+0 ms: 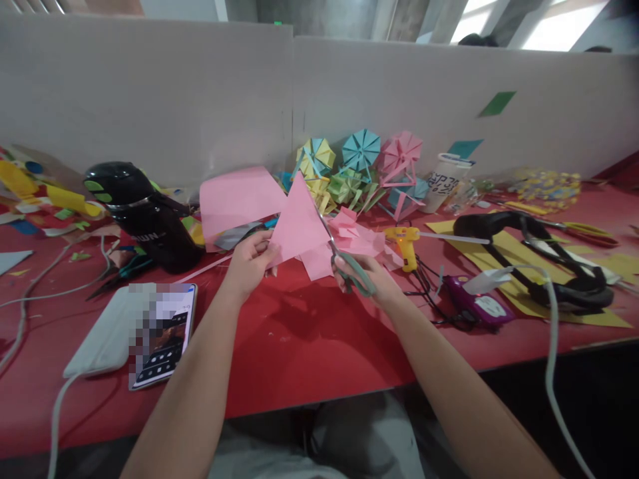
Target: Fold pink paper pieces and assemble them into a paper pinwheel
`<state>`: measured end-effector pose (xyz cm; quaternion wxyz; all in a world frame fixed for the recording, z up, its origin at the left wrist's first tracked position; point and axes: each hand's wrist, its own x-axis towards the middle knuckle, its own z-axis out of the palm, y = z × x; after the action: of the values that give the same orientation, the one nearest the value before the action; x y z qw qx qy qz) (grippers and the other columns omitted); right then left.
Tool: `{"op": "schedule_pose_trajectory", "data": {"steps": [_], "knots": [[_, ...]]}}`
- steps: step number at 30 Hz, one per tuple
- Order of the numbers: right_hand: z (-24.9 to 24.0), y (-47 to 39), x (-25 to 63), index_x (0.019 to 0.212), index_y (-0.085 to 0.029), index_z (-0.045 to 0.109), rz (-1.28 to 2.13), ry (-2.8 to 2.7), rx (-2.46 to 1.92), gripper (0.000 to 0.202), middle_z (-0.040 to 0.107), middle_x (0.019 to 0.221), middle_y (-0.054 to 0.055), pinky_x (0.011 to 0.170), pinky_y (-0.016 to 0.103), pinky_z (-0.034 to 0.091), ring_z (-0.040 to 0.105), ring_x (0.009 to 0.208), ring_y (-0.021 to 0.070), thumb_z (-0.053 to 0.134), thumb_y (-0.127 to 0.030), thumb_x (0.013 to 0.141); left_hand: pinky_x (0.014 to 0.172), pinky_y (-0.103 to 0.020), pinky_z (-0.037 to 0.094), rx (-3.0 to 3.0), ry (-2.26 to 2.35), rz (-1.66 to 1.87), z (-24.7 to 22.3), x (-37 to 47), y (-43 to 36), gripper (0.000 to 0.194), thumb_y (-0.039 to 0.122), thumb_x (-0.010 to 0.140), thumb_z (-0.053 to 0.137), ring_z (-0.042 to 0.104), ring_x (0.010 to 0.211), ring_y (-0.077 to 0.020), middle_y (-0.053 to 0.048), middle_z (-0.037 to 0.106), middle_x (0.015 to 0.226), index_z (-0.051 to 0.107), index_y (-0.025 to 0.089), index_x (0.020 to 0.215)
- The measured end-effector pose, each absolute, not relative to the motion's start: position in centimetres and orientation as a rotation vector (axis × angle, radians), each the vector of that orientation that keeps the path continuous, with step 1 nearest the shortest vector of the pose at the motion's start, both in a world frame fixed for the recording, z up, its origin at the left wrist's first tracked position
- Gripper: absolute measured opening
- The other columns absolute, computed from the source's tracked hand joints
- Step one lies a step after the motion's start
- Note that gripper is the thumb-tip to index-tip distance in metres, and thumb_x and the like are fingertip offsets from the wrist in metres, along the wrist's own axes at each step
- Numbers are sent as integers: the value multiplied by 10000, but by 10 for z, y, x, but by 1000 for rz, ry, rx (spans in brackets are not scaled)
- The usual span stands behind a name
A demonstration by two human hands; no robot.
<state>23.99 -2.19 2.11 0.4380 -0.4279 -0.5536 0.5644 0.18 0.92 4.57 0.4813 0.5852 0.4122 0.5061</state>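
My left hand [252, 261] pinches the lower left corner of a pink paper triangle [300, 225], which is held up with its tip pointing away from me. Green-handled scissors [355, 271] are gripped in my right hand [367, 276], their blades lying along the triangle's right edge. Whether the blades are parted is hard to make out. Beneath and to the right, pink paper pieces [362, 241] lie on the red table [299, 339]. A larger pink sheet [239, 199] leans behind my left hand.
Folded paper ornaments [360, 153] stand at the back beside a cup [445, 183]. A yellow glue gun [403, 245], purple power strip [476, 303] and black strap [536, 266] lie right. Left are a black bottle [150, 223], phone [167, 339] and white power bank [110, 329].
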Motion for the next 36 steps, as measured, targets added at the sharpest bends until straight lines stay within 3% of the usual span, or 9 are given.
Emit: {"op": "schedule_pose_trajectory", "data": {"steps": [12, 22, 28, 36], "knots": [[20, -20, 238, 723, -176, 561, 1390, -1326, -1097, 433, 580, 601, -10, 532, 263, 427, 523, 513, 105, 765, -558, 697, 406, -219, 353, 1490, 964, 1149, 49, 2, 5, 316, 306, 775, 683, 486, 406, -71, 6, 627, 658, 650, 129, 1035], [25, -21, 234, 686, -189, 543, 1327, -1306, -1212, 514, 579, 581, -7, 494, 257, 429, 532, 491, 109, 777, -641, 618, 411, -211, 360, 1483, 957, 1162, 47, 2, 7, 308, 298, 789, 667, 477, 407, -63, -15, 654, 696, 662, 126, 1045], [24, -22, 232, 701, -187, 539, 1301, -1250, -1218, 499, 563, 586, -18, 503, 253, 439, 515, 499, 100, 795, -607, 614, 413, -206, 364, 1471, 955, 1175, 47, 2, 7, 303, 282, 783, 676, 474, 405, -62, 13, 602, 636, 665, 124, 1041], [15, -18, 237, 742, -185, 547, 1431, -1263, -1077, 448, 562, 598, -23, 497, 237, 387, 499, 512, 94, 770, -569, 683, 395, -206, 348, 1451, 972, 1154, 48, 2, 5, 330, 303, 769, 698, 471, 399, -61, -12, 642, 689, 662, 128, 1047]]}}
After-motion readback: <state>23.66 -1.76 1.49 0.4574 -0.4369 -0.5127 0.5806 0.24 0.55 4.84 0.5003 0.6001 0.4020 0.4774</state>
